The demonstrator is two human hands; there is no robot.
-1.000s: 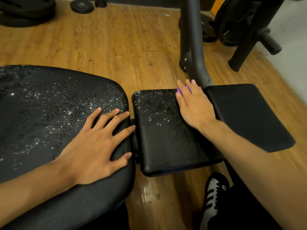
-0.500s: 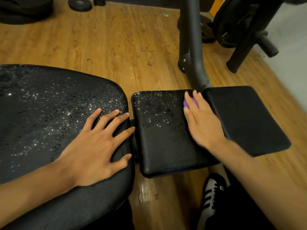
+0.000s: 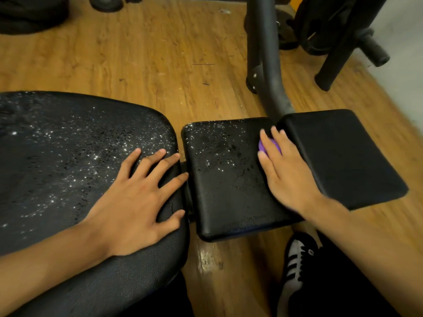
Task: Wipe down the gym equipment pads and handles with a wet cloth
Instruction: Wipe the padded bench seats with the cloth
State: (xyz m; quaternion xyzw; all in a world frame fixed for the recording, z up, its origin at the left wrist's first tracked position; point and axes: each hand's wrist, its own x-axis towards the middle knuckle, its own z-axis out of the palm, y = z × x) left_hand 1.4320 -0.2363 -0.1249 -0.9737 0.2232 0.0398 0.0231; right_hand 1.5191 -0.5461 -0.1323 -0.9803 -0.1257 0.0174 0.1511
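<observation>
A large black bench pad [image 3: 57, 156], speckled with water droplets, fills the left. My left hand [image 3: 135, 202] rests flat on its right edge with the fingers spread. Beside it lies a smaller black pad [image 3: 224, 179], wet on its far half. My right hand [image 3: 286, 172] presses flat on that pad's right side, over a purple cloth [image 3: 262, 146] of which only a small bit shows between the fingers. A third black pad [image 3: 348, 156] lies to the right, dry-looking.
A grey curved frame tube [image 3: 265, 65] rises behind the small pads. Black weight plates [image 3: 105, 3] and a rack with a foam-covered peg [image 3: 373, 49] stand on the wooden floor [image 3: 148, 53] beyond. My black-and-white shoe [image 3: 295, 271] is below the pads.
My right hand with the cloth has slid toward me and to the right along the middle pad. My left hand has stayed in place.
</observation>
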